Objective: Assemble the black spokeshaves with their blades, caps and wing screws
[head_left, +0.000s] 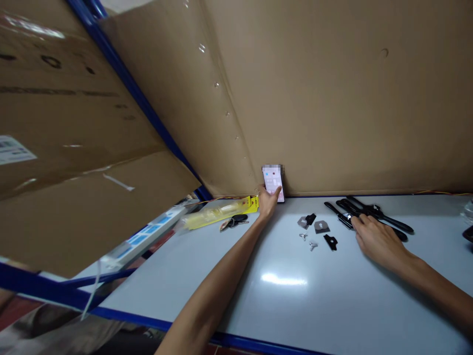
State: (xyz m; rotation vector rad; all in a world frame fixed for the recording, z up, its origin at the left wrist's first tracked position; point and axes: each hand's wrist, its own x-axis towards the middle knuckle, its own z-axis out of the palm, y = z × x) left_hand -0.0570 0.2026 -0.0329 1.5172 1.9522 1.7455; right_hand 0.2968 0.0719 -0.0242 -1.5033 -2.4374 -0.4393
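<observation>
My left hand (pixel 266 202) reaches to the back of the grey table (pixel 281 305) and touches a phone (pixel 273 182) that leans upright against the cardboard wall, its screen lit. The fingers rest along the phone's lower left edge. My right hand (pixel 373 236) lies on the table to the right, fingertips on a bundle of long black metal pieces (pixel 369 213). Small parts lie between the hands: grey plates (pixel 321 227), a black bracket (pixel 330 241) and wing screws (pixel 308 240).
A large cardboard sheet (pixel 332 98) walls off the back of the table. Cardboard boxes (pixel 74 148) on a blue rack (pixel 121 74) fill the left. A yellow packaged item (pixel 218 213) and black keys (pixel 236 220) lie left of the phone. A dark object (pixel 468 232) sits at the right edge.
</observation>
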